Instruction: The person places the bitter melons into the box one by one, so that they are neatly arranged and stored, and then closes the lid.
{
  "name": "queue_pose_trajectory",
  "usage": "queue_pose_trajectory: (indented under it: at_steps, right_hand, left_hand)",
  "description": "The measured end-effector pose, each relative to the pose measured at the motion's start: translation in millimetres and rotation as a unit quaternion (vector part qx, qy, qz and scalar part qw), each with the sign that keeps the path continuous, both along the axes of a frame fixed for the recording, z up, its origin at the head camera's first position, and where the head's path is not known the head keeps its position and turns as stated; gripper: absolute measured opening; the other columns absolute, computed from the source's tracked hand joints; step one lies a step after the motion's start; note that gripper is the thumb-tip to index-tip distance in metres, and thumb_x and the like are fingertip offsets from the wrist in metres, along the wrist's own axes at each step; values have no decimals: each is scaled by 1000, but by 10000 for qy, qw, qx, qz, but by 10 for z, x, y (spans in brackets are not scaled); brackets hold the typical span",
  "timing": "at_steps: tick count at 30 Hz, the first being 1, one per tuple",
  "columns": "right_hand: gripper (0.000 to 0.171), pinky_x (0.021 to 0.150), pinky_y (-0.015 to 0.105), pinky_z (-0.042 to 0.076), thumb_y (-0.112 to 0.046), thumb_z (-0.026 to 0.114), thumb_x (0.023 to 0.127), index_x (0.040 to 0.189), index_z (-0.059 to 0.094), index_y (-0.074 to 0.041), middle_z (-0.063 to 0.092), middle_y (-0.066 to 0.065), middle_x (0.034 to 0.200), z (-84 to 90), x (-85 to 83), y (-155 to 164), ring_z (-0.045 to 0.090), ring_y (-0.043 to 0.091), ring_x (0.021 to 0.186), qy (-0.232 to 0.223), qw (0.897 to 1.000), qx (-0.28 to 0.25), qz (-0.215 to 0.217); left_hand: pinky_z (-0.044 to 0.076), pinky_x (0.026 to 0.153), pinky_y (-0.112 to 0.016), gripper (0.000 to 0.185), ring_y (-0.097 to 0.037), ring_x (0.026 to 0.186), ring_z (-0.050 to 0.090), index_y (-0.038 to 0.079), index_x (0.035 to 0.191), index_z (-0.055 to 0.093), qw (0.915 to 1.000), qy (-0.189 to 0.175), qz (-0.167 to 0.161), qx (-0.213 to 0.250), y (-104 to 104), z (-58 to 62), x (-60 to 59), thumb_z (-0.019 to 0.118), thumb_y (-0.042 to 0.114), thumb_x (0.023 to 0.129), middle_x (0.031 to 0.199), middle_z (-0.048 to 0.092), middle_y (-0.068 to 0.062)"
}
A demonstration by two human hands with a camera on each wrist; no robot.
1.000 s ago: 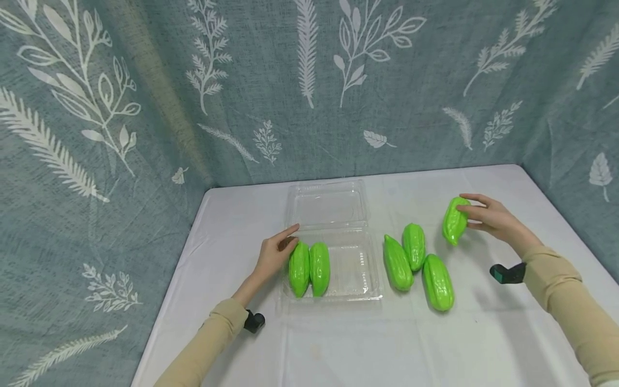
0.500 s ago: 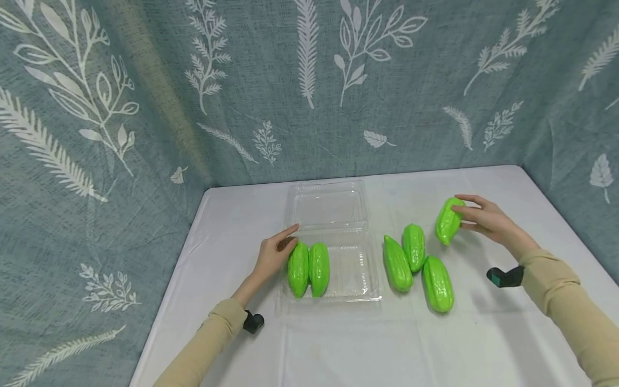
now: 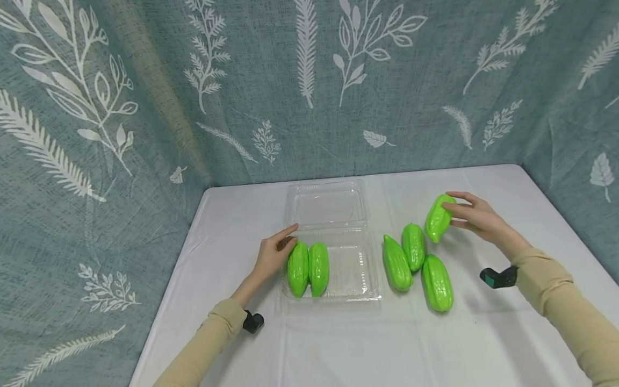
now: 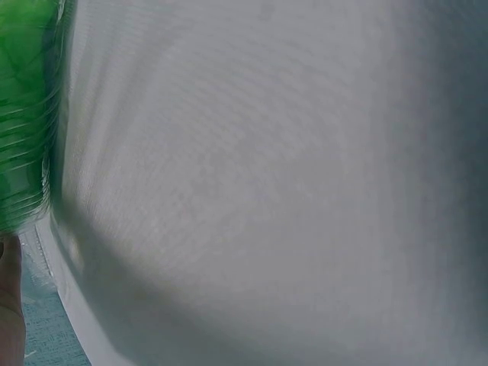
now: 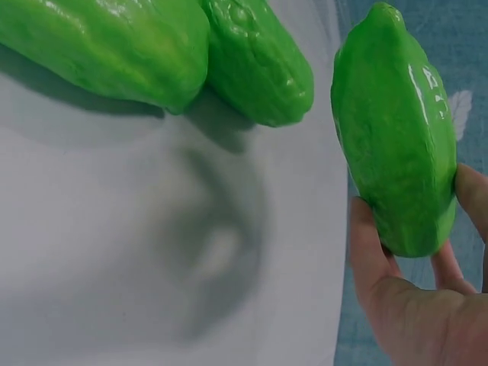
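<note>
In the head view my right hand (image 3: 479,216) holds a bright green, ridged bitter melon (image 3: 439,218) above the right side of the table. The right wrist view shows thumb and fingers gripping one end of this bitter melon (image 5: 396,145), its pointed tip away from the hand. My left hand (image 3: 272,257) rests at the left edge of a clear plastic clamshell box (image 3: 345,271), index finger stretched out. Inside the box two bitter melons lie side by side, the left one (image 3: 298,270) by my thumb. In the left wrist view a finger (image 4: 11,297) touches the box's corner.
Three more bitter melons lie between the box and my right hand, one (image 3: 398,263) nearest the box, one (image 3: 413,247) behind and one (image 3: 438,283) in front. The open lid (image 3: 329,204) lies flat behind the box. Patterned curtains (image 3: 309,134) enclose the white table (image 3: 358,349).
My right hand has moved left with its bitter melon, closer to the loose ones on the table. The left hand and the box have stayed in place.
</note>
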State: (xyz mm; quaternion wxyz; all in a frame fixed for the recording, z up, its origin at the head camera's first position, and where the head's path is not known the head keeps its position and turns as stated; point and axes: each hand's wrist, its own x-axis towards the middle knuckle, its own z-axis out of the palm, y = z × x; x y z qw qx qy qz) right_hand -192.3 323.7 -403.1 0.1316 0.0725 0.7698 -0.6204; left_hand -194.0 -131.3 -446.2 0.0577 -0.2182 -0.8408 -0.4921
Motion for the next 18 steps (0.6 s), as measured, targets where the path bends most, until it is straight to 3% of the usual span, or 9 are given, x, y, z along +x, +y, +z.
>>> queue_pose_trajectory:
  at_steps: [4,9,14,18]
  right_hand:
    - [75,79,18,50,-33,56,88,143,13,-3,38,5,121,13,17,-69,53,-7,85,84,9999,29,84]
    - [75,80,19,50,-34,56,88,142,15,-3,33,11,130,12,32,-140,53,-6,87,151,9997,-2,174]
    - [72,80,20,50,-32,56,88,142,17,-3,37,6,123,2,40,-207,54,-4,88,201,9996,-48,197]
    - [72,82,21,50,-32,55,89,142,16,-4,35,11,127,-4,52,-265,53,-4,88,231,9993,-32,281]
  left_hand:
    - [52,74,-27,34,-28,90,62,-1,120,54,10000,53,35,-77,-3,2,-2,56,0,86,123,54,-16]
    - [45,65,-15,34,-23,76,56,2,121,55,9999,103,40,-71,1,-7,-5,56,1,87,122,55,-16]
    - [47,69,-17,34,-26,86,60,0,121,54,9999,125,5,-27,-6,-19,7,56,0,86,122,54,-17]
    - [49,73,-22,35,-28,95,61,1,121,55,9999,145,-14,-21,-10,-31,22,56,0,86,123,54,-17]
